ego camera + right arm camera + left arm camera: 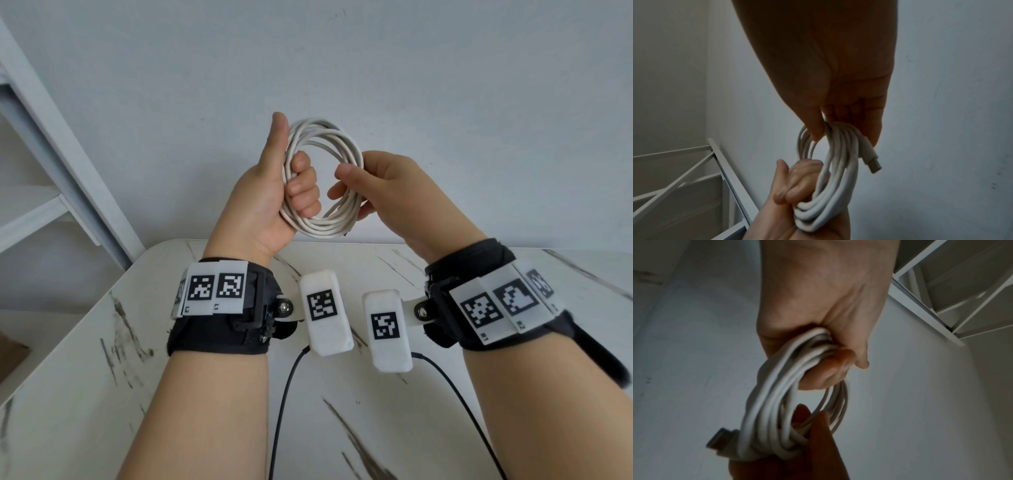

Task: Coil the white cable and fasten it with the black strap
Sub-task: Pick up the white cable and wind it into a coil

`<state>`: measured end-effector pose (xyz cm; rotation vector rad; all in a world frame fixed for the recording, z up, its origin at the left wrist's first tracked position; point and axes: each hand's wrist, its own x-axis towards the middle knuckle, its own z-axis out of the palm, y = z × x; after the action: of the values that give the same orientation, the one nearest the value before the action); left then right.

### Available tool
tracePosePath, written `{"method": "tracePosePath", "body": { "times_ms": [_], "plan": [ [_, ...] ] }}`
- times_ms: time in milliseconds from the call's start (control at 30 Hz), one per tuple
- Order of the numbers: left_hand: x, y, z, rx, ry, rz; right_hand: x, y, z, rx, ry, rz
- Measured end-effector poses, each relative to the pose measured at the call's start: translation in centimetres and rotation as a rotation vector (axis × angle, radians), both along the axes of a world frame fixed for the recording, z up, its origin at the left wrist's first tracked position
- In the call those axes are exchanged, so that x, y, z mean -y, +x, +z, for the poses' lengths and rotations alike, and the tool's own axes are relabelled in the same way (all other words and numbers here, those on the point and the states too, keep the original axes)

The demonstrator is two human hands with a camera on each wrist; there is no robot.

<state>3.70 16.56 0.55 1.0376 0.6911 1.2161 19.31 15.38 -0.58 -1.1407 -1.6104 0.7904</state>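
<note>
Aloft, both hands (left [274, 192], right [383, 185]) grip the coiled white cable [322, 226].

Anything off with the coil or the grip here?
Mostly tidy: the white cable is coiled, gripped by the left hand and right hand. One connector end sticks out loose by the right fingers. No black strap in view.

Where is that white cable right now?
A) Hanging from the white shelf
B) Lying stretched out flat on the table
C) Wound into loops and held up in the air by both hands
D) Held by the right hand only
C: the white cable is wound into a ring, with the left hand gripping one side and the right hand pinching the other, above the table.
</note>
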Motion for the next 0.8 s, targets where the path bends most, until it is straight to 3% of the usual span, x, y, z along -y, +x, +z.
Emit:
{"method": "tracePosePath", "body": {
  "times_ms": [433,633,800],
  "plan": [
    [-0.4,-0.2,-1.1,-0.133,0.034,0.07,0.2,1.0,0.2,0.178,0.062,-0.11],
    [0.2,-0.8,-0.8,-0.179,-0.02,0.01,0.9,0.8,1.1,0.304,0.091,-0.081],
    [2.3,-2.0,0.1,-0.119,-0.09,-0.103,3.0,0.6,1.7,0.386,0.102,-0.066]
  ]
}}
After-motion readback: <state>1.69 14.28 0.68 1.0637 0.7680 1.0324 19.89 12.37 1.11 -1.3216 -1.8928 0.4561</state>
